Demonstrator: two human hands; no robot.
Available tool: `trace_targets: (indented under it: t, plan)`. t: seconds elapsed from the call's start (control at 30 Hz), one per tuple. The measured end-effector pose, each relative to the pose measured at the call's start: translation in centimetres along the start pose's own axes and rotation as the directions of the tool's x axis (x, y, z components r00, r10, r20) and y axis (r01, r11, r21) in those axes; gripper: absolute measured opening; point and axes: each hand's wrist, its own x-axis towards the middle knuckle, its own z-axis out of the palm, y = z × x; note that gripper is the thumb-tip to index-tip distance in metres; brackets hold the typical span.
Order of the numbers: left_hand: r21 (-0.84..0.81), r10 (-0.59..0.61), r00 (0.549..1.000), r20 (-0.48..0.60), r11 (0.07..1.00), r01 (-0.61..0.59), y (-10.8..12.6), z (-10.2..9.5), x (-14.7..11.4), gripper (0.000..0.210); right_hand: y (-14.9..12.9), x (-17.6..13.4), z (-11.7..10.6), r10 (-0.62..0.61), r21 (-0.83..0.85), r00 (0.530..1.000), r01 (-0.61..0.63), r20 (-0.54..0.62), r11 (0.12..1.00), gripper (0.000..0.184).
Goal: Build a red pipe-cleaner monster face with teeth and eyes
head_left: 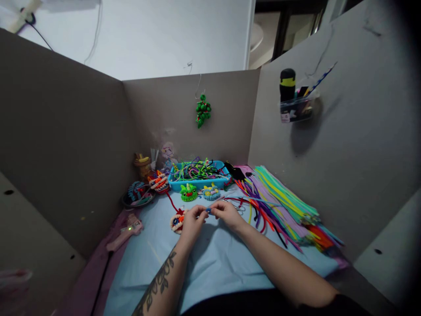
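Observation:
My left hand (196,218) and my right hand (226,213) meet above the middle of the blue cloth (210,259). Between their fingertips is a small blue coiled piece of pipe cleaner (208,210), pinched from both sides. A light blue strand (259,202) runs out to the right behind my right hand; whether it joins the coil is hidden. Partly behind my left hand lies a cream and orange pipe-cleaner animal head (176,223) with a dark red stem. Just beyond my hands sit a green head (188,192) and a blue and yellow head (211,192). Scissors (241,208) lie beside my right hand.
A blue basket (174,186) of tangled pipe cleaners stands at the back. Long multicoloured pipe cleaners (279,199) spread along the right. A pink glue gun (126,232) with a cord lies left, near a dark bowl (138,202). Grey panels (226,114) enclose three sides.

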Motion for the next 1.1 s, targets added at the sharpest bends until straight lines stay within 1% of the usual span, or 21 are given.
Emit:
trace_targets:
  t: [0.17,0.3,0.37,0.47,0.53,0.6,0.7,0.77,0.87,0.97,1.03,1.1]
  plan:
    - [0.093,0.087,0.996,-0.021,0.992,-0.085,-0.2,-0.1,-0.1,0.018,0.0,-0.1,0.2,0.141,0.2,0.988,-0.152,0.069,0.968,0.035]
    - [0.156,0.139,0.99,-0.009,0.978,-0.136,0.1,-0.2,-0.2,0.017,-0.3,-0.2,0.4,0.227,0.274,0.967,-0.252,0.118,0.928,0.034]
    - [0.175,0.149,0.989,0.009,0.973,-0.148,0.3,-0.1,-0.3,0.015,-0.5,-0.2,0.5,0.243,0.282,0.962,-0.27,0.128,0.921,0.031]
    - [0.183,0.158,0.987,0.005,0.971,-0.157,0.6,0.0,-0.4,0.013,-0.7,-0.3,0.6,0.21,0.232,0.973,-0.227,0.097,0.946,0.028]
    - [0.167,0.16,0.987,-0.026,0.974,-0.154,0.8,0.1,-0.5,0.017,-0.8,-0.2,0.5,0.163,0.14,0.984,-0.172,0.071,0.975,0.026]
    - [0.157,0.153,0.988,-0.037,0.977,-0.145,1.0,0.1,-0.5,0.021,-0.9,-0.2,0.3,0.098,0.012,0.994,-0.099,0.055,0.995,0.024]
    - [0.156,0.119,0.993,0.024,0.98,-0.121,1.1,-0.1,-0.5,0.019,-0.9,-0.1,-0.1,0.008,-0.152,0.998,0.002,0.066,0.988,0.02]
    - [0.128,0.077,0.995,0.063,0.988,-0.085,1.0,-0.3,-0.4,0.019,-0.9,-0.2,-0.4,-0.005,-0.212,0.997,0.022,0.082,0.977,0.018]
    - [0.081,0.024,0.997,0.076,0.996,-0.03,0.7,-0.6,-0.2,0.023,-1.2,-0.2,-0.6,0.009,-0.251,0.996,0.013,0.086,0.968,0.018]
    - [0.108,0.015,0.998,0.066,0.994,-0.022,0.6,-0.6,-0.1,0.021,-1.5,-0.3,-0.7,0.027,-0.237,0.994,-0.002,0.104,0.972,0.019]
    - [0.112,-0.005,0.995,0.104,0.994,-0.007,0.6,-0.5,0.0,0.023,-1.7,-0.3,-0.6,0.036,-0.206,0.992,-0.01,0.124,0.978,0.02]
    - [0.07,-0.052,0.986,0.158,0.997,0.041,0.6,-0.4,0.0,0.026,-1.7,-0.3,-0.6,0.045,-0.15,0.99,-0.025,0.131,0.988,0.022]
